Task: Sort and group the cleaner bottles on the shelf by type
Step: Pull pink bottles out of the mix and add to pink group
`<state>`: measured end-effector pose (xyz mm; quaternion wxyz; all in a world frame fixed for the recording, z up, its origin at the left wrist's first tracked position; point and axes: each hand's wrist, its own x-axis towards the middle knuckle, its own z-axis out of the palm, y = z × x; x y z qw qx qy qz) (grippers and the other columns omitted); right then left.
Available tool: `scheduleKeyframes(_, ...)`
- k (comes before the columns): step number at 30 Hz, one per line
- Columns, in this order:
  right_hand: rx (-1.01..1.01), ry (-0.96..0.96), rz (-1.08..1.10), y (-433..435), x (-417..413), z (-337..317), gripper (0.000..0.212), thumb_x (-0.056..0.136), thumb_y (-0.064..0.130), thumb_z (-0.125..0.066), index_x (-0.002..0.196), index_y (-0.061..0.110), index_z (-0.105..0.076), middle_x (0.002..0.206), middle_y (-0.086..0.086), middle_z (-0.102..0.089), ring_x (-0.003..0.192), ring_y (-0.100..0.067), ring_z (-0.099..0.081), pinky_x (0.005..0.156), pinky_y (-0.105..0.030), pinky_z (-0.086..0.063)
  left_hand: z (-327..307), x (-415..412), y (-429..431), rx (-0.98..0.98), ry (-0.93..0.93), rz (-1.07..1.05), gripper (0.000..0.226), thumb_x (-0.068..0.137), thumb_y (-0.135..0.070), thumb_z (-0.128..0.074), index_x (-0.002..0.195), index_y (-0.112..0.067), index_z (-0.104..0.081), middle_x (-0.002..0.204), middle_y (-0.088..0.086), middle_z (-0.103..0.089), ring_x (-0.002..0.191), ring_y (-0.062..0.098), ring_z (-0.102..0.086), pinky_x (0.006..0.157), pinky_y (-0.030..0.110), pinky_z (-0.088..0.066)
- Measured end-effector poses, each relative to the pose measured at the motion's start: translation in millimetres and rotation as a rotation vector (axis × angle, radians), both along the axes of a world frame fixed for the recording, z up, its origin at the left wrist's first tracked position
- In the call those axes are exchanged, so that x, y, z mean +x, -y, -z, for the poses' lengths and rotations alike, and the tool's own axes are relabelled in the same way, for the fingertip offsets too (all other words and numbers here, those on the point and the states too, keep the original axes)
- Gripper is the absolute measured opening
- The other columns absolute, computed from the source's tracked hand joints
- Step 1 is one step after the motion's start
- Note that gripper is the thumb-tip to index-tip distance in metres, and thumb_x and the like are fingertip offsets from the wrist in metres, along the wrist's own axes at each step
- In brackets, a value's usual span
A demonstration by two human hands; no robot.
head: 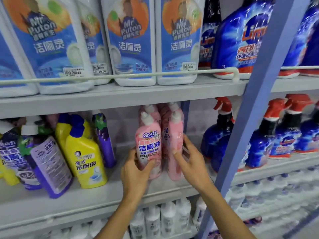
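Head camera, looking forward and down at shop shelving, with both your hands on pink cleaner bottles in the middle tier.

Your left hand (136, 169) grips the left pink bottle (148, 144) low on its body. The thumb lies across the front under the label and the fingers curl round the left side, out of sight behind it. Your right hand (191, 159) holds the right pink bottle (175, 140) the same way, thumb on the front and fingers wrapped round the right side. The two bottles stand upright just beside each other between your hands. I cannot tell whether their bases rest on the shelf board (103, 195) or are slightly lifted.

Just beyond your fingertips, more pink bottles (165, 114) of the same kind stand behind the two you hold.

Well to the left of your left fingers is a mixed cluster. A yellow bottle (86, 157) with a blue cap is nearest, a purple bottle (50, 163) leans beside it, and a slim grape-printed bottle (103, 135) stands further back.

To the right of your right fingers, past a bare gap, a blue spray bottle (217, 135) with a red trigger stands against the blue upright post (255, 94). More of these sprays sit beyond the post.

Above your fingers, on the tier overhead, is a row of large white bottles (131, 40) with blue labels behind a rail, then a big dark blue bottle (241, 37) at the right end.

Below your wrists, white bottles (165, 216) fill the lower tier.
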<state>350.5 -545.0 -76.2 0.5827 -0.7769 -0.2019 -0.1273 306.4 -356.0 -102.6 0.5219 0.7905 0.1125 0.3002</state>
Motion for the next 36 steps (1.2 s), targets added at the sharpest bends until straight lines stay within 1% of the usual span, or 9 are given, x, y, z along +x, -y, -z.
scheduleKeyframes(3, -0.002, -0.024, 0.125, -1, -1, -3, 0.073, 0.087, 0.041, -0.080, 0.151, 0.027, -0.046, 0.141, 0.013, -0.058, 0.123, 0.008, -0.056, 0.099, -0.010, -0.048, 4, 10, -5, 0.006, 0.015, 0.059, 0.052, 0.076, -0.028, -0.090, 0.122, -0.031, -0.066, 0.101, -0.016, -0.077, 0.088, -0.001, -0.073, 0.080, 0.031, -0.062)
scheduleKeyframes(5, 0.010, -0.024, 0.209, -9, 0, -5, 0.077, 0.079, 0.042, -0.084, 0.146, 0.030, -0.048, 0.134, 0.010, -0.054, 0.115, 0.011, -0.055, 0.087, 0.000, -0.043, 6, 18, -11, 0.007, 0.003, 0.115, 0.052, 0.079, -0.029, -0.089, 0.124, -0.037, -0.064, 0.104, -0.017, -0.078, 0.092, -0.001, -0.074, 0.082, 0.032, -0.062)
scheduleKeyframes(8, 0.007, 0.021, 0.287, -24, 8, -6, 0.085, 0.071, 0.045, -0.086, 0.146, 0.031, -0.047, 0.127, 0.004, -0.046, 0.115, -0.005, -0.055, 0.094, -0.015, -0.047, 7, 21, -13, 0.013, 0.018, 0.159, 0.054, 0.082, -0.030, -0.087, 0.127, -0.044, -0.060, 0.108, -0.018, -0.076, 0.097, 0.000, -0.073, 0.084, 0.030, -0.061)
scheduleKeyframes(11, 0.015, 0.030, 0.393, -33, 19, -5, 0.090, 0.064, 0.049, -0.091, 0.140, 0.022, -0.049, 0.125, 0.002, -0.045, 0.116, -0.015, -0.054, 0.097, -0.033, -0.051, 7, 23, -10, 0.003, 0.046, 0.157, 0.057, 0.084, -0.026, -0.085, 0.135, -0.034, -0.060, 0.111, -0.018, -0.075, 0.100, -0.003, -0.071, 0.087, 0.028, -0.061)
scheduleKeyframes(15, 0.126, -0.006, 0.378, -36, 25, -3, 0.088, 0.061, 0.053, -0.095, 0.126, 0.026, -0.042, 0.123, 0.001, -0.054, 0.108, -0.016, -0.064, 0.087, -0.033, -0.057, 9, 27, -7, -0.066, 0.060, 0.168, 0.054, 0.085, -0.024, -0.085, 0.132, -0.035, -0.061, 0.109, -0.021, -0.076, 0.099, -0.001, -0.073, 0.087, 0.031, -0.061)
scheduleKeyframes(20, 0.046, 0.012, 0.285, -21, 27, 5, 0.094, 0.067, 0.053, -0.090, 0.145, 0.026, -0.045, 0.132, 0.005, -0.059, 0.116, -0.012, -0.063, 0.095, -0.036, -0.058, 12, 32, -12, -0.105, 0.012, 0.218, 0.051, 0.085, -0.024, -0.085, 0.131, -0.025, -0.063, 0.114, -0.018, -0.076, 0.105, 0.002, -0.072, 0.096, 0.037, -0.060)
scheduleKeyframes(23, -0.027, 0.021, 0.318, -12, 31, 7, 0.088, 0.069, 0.047, -0.090, 0.143, 0.027, -0.049, 0.129, 0.004, -0.059, 0.114, -0.015, -0.064, 0.093, -0.039, -0.059, 12, 36, -13, -0.115, -0.011, 0.223, 0.053, 0.084, -0.024, -0.085, 0.132, -0.022, -0.063, 0.117, -0.012, -0.076, 0.106, 0.006, -0.073, 0.098, 0.042, -0.059)
scheduleKeyframes(26, -0.040, 0.024, 0.374, -13, 35, 7, 0.089, 0.066, 0.057, -0.087, 0.141, 0.029, -0.048, 0.129, 0.004, -0.059, 0.114, -0.018, -0.065, 0.089, -0.045, -0.061, 16, 37, -10, -0.109, -0.008, 0.203, 0.053, 0.084, -0.028, -0.086, 0.132, -0.023, -0.063, 0.116, -0.013, -0.076, 0.106, 0.007, -0.073, 0.096, 0.043, -0.060)
scheduleKeyframes(36, -0.079, 0.036, 0.361, -14, 40, 9, 0.083, 0.073, 0.050, -0.089, 0.142, 0.022, -0.052, 0.130, 0.000, -0.053, 0.115, -0.021, -0.062, 0.091, -0.043, -0.059, 17, 36, 3, -0.106, 0.019, 0.132, 0.050, 0.084, -0.022, -0.085, 0.130, -0.022, -0.065, 0.109, -0.019, -0.076, 0.098, -0.002, -0.072, 0.090, 0.032, -0.061)
